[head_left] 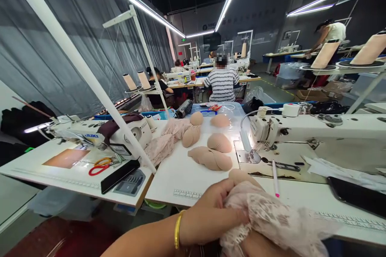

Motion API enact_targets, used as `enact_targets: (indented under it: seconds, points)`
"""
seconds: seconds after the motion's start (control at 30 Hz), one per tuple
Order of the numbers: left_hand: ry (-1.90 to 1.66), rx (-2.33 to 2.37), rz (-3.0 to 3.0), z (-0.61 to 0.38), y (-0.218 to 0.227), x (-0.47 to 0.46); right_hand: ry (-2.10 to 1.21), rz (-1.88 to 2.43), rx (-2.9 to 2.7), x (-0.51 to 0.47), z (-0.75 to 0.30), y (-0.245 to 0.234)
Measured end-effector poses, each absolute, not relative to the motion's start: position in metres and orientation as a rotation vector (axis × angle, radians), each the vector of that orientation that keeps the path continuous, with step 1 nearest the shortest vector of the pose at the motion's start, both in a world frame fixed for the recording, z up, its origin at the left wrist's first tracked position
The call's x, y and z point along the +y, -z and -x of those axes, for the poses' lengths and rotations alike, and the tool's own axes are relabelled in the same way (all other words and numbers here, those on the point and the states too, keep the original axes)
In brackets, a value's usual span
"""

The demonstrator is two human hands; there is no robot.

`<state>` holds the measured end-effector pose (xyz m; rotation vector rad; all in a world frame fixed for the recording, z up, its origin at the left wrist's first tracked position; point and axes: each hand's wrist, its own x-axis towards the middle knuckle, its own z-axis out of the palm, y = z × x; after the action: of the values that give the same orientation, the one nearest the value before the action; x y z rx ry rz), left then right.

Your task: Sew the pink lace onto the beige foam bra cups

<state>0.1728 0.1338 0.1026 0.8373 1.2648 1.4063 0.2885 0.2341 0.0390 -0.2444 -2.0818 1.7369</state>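
My left hand [211, 213], with a gold bangle on its wrist, is closed on a bunch of pale pink lace fabric [271, 221] at the near edge of the white sewing table [181, 176]. A beige foam cup [241, 176] pokes out just above the lace. My right hand [256, 247] lies under the lace, mostly hidden; its fingers do not show. Several more beige foam cups [211, 158] lie in front of me, left of the white sewing machine [316, 132].
More pink lace [163, 140] is heaped by a second machine [96, 134] on the left table, beside red scissors [98, 168] and a black phone [120, 176]. A pink pen [275, 178] and another phone [357, 194] lie at right. Other people sew at tables behind.
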Motion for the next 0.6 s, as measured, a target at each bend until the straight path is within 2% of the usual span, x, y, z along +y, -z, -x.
enact_targets:
  seconds: [0.17, 0.27, 0.3, 0.37, 0.4, 0.5, 0.57, 0.6]
  points:
    - [-1.956, 1.563, -0.631, -0.122, -0.114, 0.111, -1.774, -0.096, -2.303, 0.228, -0.271, -0.068]
    - [-2.031, 2.003, -0.743, -0.064, -0.148, 0.097, -1.791, -0.188, -2.427, 0.232, -0.269, -0.074]
    - [-2.002, 2.254, -0.802, -0.042, -0.162, 0.094, -1.772, -0.132, -2.451, 0.235, -0.27, -0.07]
    - [-1.681, 2.962, -0.857, 0.001, -0.188, 0.092, -1.668, 0.068, -2.454, 0.246, -0.274, -0.056]
    - [-1.572, 3.085, -0.839, 0.02, -0.197, 0.093, -1.589, 0.167, -2.445, 0.253, -0.277, -0.046]
    - [-1.189, 3.303, -1.066, 0.057, -0.196, 0.104, -1.33, 0.352, -2.364, 0.282, -0.282, -0.02]
    - [-0.967, 3.321, -1.406, 0.061, -0.169, 0.116, -1.189, 0.407, -2.347, 0.302, -0.28, -0.011]
    - [-0.921, 3.15, -1.589, 0.057, -0.149, 0.124, -1.129, 0.421, -2.363, 0.311, -0.277, -0.01]
